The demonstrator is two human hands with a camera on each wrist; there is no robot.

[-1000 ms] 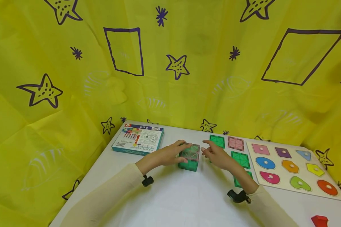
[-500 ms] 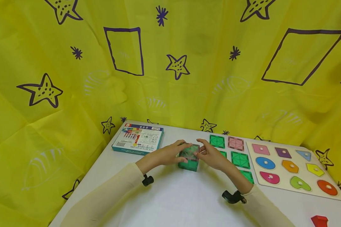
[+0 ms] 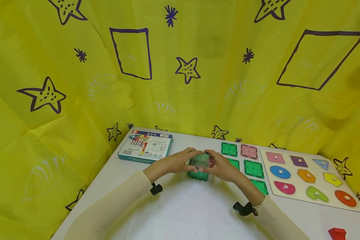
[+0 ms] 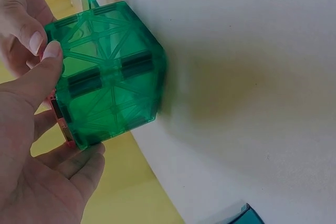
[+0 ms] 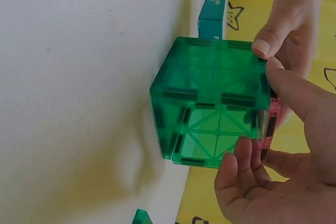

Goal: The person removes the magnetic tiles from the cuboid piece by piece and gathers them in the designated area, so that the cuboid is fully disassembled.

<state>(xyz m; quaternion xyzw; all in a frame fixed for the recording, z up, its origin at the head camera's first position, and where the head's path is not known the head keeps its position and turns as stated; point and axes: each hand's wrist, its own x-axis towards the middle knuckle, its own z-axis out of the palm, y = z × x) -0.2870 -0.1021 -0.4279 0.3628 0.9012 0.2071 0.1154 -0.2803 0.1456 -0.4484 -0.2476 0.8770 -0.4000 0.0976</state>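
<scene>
A cube of see-through green magnetic tiles (image 3: 199,176) stands on the white table, with a pink magnetic tile (image 5: 273,121) lying across its top. My left hand (image 3: 177,162) grips the cube's upper left, thumb on the front and fingers behind. On the opposite side my right hand (image 3: 224,168) holds the cube's upper right, its thumb near the front top edge and its fingers round the side. Both thumb tips nearly meet at the top edge in the left wrist view, where the cube's green walls (image 4: 107,72) show clearly. Fingers partly cover the pink tile.
Several loose green tiles (image 3: 253,169) and a pink one (image 3: 249,151) lie to the right. Beyond them is a shape puzzle board (image 3: 292,173). A teal-edged box (image 3: 147,146) lies back left, a red block (image 3: 337,233) front right. Yellow curtain (image 3: 162,110) hangs behind.
My right hand has moved left from beside the cube and now grips its upper right side. The left hand stays on the cube, which has hardly moved.
</scene>
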